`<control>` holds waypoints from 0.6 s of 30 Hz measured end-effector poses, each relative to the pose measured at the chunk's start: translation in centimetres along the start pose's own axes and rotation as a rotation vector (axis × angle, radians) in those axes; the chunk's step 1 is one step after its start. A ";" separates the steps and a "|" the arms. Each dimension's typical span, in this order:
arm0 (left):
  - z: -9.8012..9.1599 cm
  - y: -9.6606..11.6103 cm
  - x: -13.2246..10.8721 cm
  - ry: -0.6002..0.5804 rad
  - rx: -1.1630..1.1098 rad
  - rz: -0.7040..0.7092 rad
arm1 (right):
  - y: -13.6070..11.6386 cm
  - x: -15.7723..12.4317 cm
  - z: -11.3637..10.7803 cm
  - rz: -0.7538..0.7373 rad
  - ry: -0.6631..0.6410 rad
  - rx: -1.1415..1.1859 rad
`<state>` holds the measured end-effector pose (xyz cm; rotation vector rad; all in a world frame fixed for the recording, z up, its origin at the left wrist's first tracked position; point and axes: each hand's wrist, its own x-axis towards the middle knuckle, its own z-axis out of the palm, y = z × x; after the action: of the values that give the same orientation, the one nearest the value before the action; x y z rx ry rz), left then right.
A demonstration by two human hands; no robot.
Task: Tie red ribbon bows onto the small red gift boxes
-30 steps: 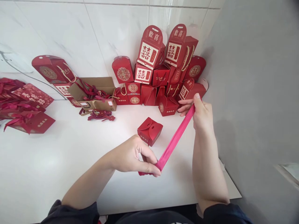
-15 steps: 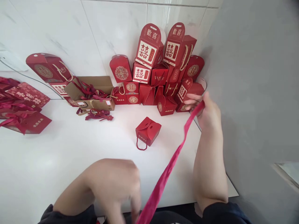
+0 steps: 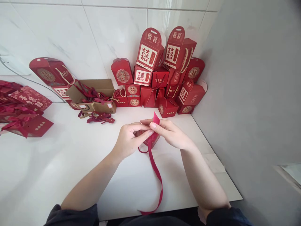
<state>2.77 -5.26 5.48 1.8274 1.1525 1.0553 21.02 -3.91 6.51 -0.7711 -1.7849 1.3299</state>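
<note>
A small red gift box [image 3: 147,143] with a dark red cord handle stands on the white table, mostly covered by my hands. Over its top, my right hand [image 3: 170,131] pinches the end of a crimson ribbon [image 3: 158,171] between thumb and fingers, and a pointed tip sticks up past them. My left hand [image 3: 133,135] closes on the same ribbon from the other side, its thumb almost meeting the right one. From there the ribbon hangs down the front of the box and curves across the table to its near edge.
Behind, red gift boxes [image 3: 147,55] are stacked against the tiled wall. An open cardboard box [image 3: 94,107] of ribbons and cords stands left of them, with a loose bundle [image 3: 100,117] in front. Ribbon-tied boxes [image 3: 35,124] sit far left. A grey wall [image 3: 254,94] borders the table's right side.
My right hand has brought the ribbon end from the far right to above the small box. My left hand has risen from the near edge to join it there.
</note>
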 end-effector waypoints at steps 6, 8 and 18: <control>-0.3 -0.4 0.5 -0.045 0.197 0.032 | 3.6 -1.1 0.7 0.077 0.349 0.169; -0.3 -1.1 0.8 -0.077 0.328 0.075 | 5.4 -1.8 0.7 0.136 0.365 0.269; 1.3 -5.4 2.1 -0.179 0.590 0.102 | 9.1 -3.2 1.5 0.298 0.214 0.272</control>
<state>2.66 -1.69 0.75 2.3987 1.3662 0.6161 21.63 -4.80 -3.16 -1.0111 -1.3243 1.5774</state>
